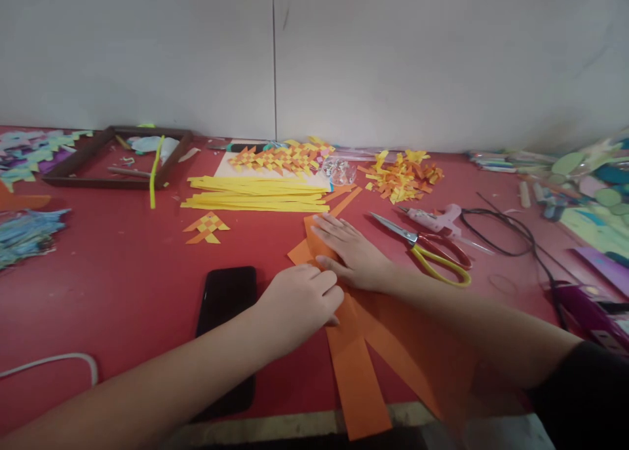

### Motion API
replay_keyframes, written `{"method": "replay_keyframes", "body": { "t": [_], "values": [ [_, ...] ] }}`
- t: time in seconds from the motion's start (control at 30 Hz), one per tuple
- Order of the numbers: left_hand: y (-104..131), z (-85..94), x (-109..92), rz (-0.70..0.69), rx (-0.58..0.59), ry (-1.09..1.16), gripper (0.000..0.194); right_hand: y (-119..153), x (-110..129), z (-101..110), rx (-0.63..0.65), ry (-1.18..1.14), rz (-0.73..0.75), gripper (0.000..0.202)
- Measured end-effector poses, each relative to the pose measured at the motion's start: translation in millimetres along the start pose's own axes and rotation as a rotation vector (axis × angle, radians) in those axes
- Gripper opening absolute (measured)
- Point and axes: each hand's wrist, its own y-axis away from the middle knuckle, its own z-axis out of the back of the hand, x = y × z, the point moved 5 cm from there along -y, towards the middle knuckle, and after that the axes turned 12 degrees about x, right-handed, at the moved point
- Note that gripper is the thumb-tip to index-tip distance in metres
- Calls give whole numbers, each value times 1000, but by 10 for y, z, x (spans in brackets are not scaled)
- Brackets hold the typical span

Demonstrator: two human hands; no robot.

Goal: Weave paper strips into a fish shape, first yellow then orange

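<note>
Orange paper lies in long strips and a larger sheet near the table's front edge, one strip end hanging past it. My left hand is closed over the paper, fingers curled; what they grip, if anything, is hidden. Just above it, my right hand lies flat with its fingers stretched over the orange paper, pressing on it. Scissors with one red and one yellow handle rest right of my right hand. A small woven orange and yellow paper fish lies to the left.
A black phone lies beside my left forearm. Yellow strips, woven fish and curled scraps lie farther back. A pink glue gun with a black cable is at the right, a brown frame at the back left.
</note>
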Motion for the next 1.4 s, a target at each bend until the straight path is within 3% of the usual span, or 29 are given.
{"method": "replay_keyframes", "body": {
  "t": [0.23, 0.57, 0.87, 1.1, 1.27, 1.4],
  "values": [
    [18, -115, 49, 56, -11, 94, 38, -8, -12, -28, -3, 21, -10, 60],
    [24, -13, 173, 168, -33, 139, 58, -7, -26, -46, -4, 51, -7, 58],
    [23, -53, 216, 202, -9, 235, 67, -4, -19, -46, -6, 57, -19, 59],
    [29, -76, 246, 181, -69, 226, 76, -7, -20, -49, 3, 69, -34, 57],
    [49, -105, 265, 175, -96, 220, 75, 3, -26, -43, -32, 65, -9, 59],
    [52, -137, 285, 193, -72, 264, 90, 72, 48, 31, -156, 148, 26, 53]
  ]
}}
